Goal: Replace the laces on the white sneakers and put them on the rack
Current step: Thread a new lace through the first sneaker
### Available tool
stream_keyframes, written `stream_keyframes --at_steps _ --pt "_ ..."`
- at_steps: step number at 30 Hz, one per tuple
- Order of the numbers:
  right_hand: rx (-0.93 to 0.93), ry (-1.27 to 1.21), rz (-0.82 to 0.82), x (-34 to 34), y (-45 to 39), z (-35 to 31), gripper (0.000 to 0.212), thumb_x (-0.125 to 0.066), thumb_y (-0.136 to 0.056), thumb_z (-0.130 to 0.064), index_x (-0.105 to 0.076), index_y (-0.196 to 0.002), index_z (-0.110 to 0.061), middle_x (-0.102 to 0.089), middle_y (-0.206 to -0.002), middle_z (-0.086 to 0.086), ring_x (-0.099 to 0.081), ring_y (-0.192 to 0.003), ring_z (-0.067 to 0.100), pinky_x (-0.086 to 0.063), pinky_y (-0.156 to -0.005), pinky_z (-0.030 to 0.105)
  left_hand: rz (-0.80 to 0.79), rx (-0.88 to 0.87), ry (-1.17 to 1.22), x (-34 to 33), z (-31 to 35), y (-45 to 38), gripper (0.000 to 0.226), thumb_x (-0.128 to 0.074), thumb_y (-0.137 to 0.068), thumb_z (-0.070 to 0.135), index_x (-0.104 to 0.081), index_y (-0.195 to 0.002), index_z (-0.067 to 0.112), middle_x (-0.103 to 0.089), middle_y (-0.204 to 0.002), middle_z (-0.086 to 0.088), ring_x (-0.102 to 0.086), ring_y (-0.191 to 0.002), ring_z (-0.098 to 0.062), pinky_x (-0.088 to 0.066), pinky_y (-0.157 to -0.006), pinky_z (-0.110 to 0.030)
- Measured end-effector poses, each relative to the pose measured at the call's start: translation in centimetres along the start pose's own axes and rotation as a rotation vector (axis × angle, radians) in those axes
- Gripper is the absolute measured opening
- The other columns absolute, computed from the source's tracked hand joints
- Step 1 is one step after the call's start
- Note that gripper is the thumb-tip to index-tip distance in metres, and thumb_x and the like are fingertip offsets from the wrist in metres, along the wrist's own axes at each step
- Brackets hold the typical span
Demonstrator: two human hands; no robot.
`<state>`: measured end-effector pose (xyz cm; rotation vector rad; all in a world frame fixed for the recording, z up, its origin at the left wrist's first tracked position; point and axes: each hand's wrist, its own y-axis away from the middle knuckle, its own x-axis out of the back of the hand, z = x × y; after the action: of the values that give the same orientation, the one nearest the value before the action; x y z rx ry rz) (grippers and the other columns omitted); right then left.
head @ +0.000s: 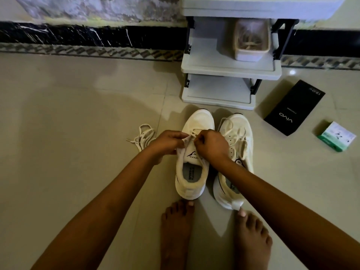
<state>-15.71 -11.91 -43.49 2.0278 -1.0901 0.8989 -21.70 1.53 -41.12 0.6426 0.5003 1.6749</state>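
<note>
White sneakers sit side by side on a beige tile floor as we work over the left-hand sneaker (191, 152), both hands bent to its eyelets. Our left hand (167, 142) pinches the eyelet flap and pulls it outward, fingers curled on the fabric. Our right hand (211, 146) is closed in a fist over the tongue, apparently pinching a lace end (195, 131) at the top rows, though the fingertips hide the exact grip. Only a short run of lace shows across this shoe near the toe, so we judge the threading to be in hand and far from done.

Just beside it, the right-hand sneaker (236, 145) carries a full, yellowed lace, loosely undone; it looks not yet dealt with. A loose white shoelace (142, 136) lies in a tangle on the floor just left of our left hand; we cannot tell whether it is old or new.

Straight ahead stands the white shoe rack (229, 72), its lowest shelf bare, a plastic tub of laces (251, 41) on the shelf above. A black phone box (294, 108) and a small green-and-white carton (336, 136) lie on the floor to the right.

Next, we judge, the lace end must go through the next eyelet and be drawn snug, the flap held steady.
</note>
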Motion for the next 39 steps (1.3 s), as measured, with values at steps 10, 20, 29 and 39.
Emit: stream_keyframes --at_steps 10,20,29,39 --pt "0.067 0.007 -0.005 -0.6 -0.6 0.0 0.019 -0.055 -0.09 -0.026 -0.069 -0.096 -0.013 -0.065 -0.103 0.005 -0.061 -0.091 0.025 -0.048 -0.073 0.034 -0.024 0.053 0.12 0.4 -0.6 -0.4 0.038 -0.045 -0.088 -0.006 -0.061 -0.12 0.009 -0.063 -0.105 -0.01 -0.059 -0.091 -0.018 -0.051 -0.075 -0.027" --pt "0.032 0.028 -0.017 -0.6 -0.5 -1.0 0.017 -0.056 -0.086 -0.019 -0.069 -0.092 -0.01 -0.066 -0.095 0.009 -0.062 -0.088 0.028 -0.05 -0.07 0.033 -0.002 0.005 0.142 0.2 -1.0 -0.7 0.025 -0.048 -0.096 0.021 -0.066 -0.109 0.01 -0.068 -0.103 -0.008 -0.063 -0.093 -0.017 -0.053 -0.07 -0.023" --pt "0.027 -0.025 0.001 -0.9 -0.3 -0.7 0.02 -0.055 -0.089 -0.019 -0.07 -0.1 -0.012 -0.068 -0.099 0.009 -0.063 -0.092 0.026 -0.043 -0.07 0.027 0.206 -0.165 0.071 -1.3 -1.8 -1.6 0.008 -0.059 -0.09 0.006 -0.065 -0.094 0.003 -0.066 -0.086 -0.009 -0.063 -0.082 -0.02 -0.056 -0.065 -0.021" --pt "0.237 0.315 -0.229 0.7 -0.5 2.7 0.071 -0.045 -0.089 -0.058 -0.028 -0.147 -0.021 -0.02 -0.157 -0.001 -0.008 -0.145 0.021 -0.01 -0.115 0.04 0.488 -0.577 -0.404 -0.1 1.0 -0.7 0.017 -0.041 -0.099 0.014 -0.053 -0.096 0.003 -0.064 -0.089 -0.005 -0.064 -0.089 -0.024 -0.048 -0.077 -0.03"
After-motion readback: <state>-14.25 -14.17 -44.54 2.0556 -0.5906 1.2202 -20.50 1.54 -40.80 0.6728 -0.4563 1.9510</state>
